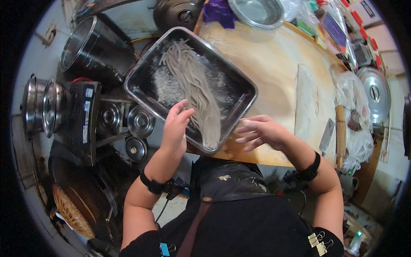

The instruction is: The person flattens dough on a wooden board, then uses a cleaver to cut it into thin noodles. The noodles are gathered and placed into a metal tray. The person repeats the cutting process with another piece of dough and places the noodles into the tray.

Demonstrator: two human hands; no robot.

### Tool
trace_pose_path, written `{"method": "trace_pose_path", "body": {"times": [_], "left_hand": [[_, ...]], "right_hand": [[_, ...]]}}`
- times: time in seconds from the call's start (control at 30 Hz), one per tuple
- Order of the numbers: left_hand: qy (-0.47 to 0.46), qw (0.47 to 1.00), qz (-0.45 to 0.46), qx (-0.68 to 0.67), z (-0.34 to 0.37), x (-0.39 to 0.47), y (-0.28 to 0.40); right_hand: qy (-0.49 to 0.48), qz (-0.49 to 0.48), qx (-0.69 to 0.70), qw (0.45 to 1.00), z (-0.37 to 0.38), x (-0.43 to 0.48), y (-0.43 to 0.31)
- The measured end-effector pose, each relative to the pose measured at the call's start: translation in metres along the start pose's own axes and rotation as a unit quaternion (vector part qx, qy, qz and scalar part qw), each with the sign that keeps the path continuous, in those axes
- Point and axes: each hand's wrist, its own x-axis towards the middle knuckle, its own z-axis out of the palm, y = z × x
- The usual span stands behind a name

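A bundle of greyish raw noodles (196,86) lies lengthwise in a deep rectangular metal tray (236,69), with loose flour scattered on the tray's bottom. The tray sits at an angle over the left corner of a floured wooden worktop. My left hand (176,123) is above the near left rim, fingers apart beside the noodles and holding nothing; whether it touches them I cannot tell. Just off the tray's right corner is my right hand (260,132), its fingers spread and nothing in them, over the wooden worktop (266,86).
A folded pale cloth (306,99), a metal dough scraper (327,135) and a rolling pin (340,136) lie on the right. At the back stands a metal basin (258,13). A large steel pot (93,48) and pot lids (141,122) are to the left.
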Motion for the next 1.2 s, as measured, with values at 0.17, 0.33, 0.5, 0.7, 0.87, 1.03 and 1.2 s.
{"method": "trace_pose_path", "body": {"times": [0.17,0.33,0.5,0.7,0.87,1.03,1.2], "left_hand": [[-0.034,0.993,0.103,0.048,0.034,-0.022,-0.016],[-0.169,0.968,0.135,0.126,0.111,-0.036,-0.074],[-0.29,0.77,0.277,0.497,0.228,-0.018,-0.179],[-0.246,0.601,0.458,0.607,0.335,-0.021,-0.268],[-0.253,0.52,0.508,0.638,0.424,0.009,-0.277],[-0.152,0.522,0.479,0.689,0.499,0.057,-0.274],[-0.158,0.491,0.487,0.704,0.515,0.087,-0.274]], "right_hand": [[0.168,-0.198,0.102,0.96,-0.108,-0.066,0.05],[0.363,-0.213,0.176,0.89,-0.259,-0.107,0.189],[0.633,-0.138,-0.116,0.753,-0.391,-0.133,0.317],[0.643,-0.124,-0.273,0.705,-0.404,-0.131,0.386],[0.648,-0.129,-0.298,0.689,-0.384,-0.137,0.372],[0.643,-0.108,-0.325,0.685,-0.377,-0.143,0.36],[0.662,-0.117,-0.312,0.672,-0.373,-0.138,0.358]]}}
